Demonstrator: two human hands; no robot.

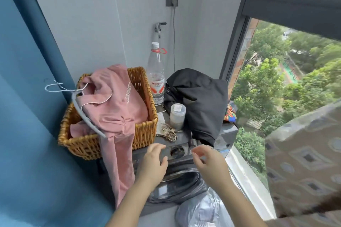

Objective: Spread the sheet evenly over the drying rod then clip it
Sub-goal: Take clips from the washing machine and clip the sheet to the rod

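A blue curtain [27,97] hangs down the left side. Next to it, a wicker basket [142,134] sits on top of the grey washing machine [227,131], with a pink garment [114,108] on a grey hanger [83,114] spilling over its front edge. Behind the basket stands a clear water bottle [156,73]. A few metal clips [168,131] lie on the machine top just right of the basket, beside a small lidded jar [177,115] and a black bag [201,97].

Both of the person's hands hover over the machine's front panel, near the dial [177,152]. The left hand [154,162] is empty, fingers loosely curled and slightly spread. The right hand [208,160] has thumb and forefinger drawn close together; I cannot tell if they pinch anything.

The patterned sheet [304,162] hangs at the far right, by the window [238,64], well apart from both hands.
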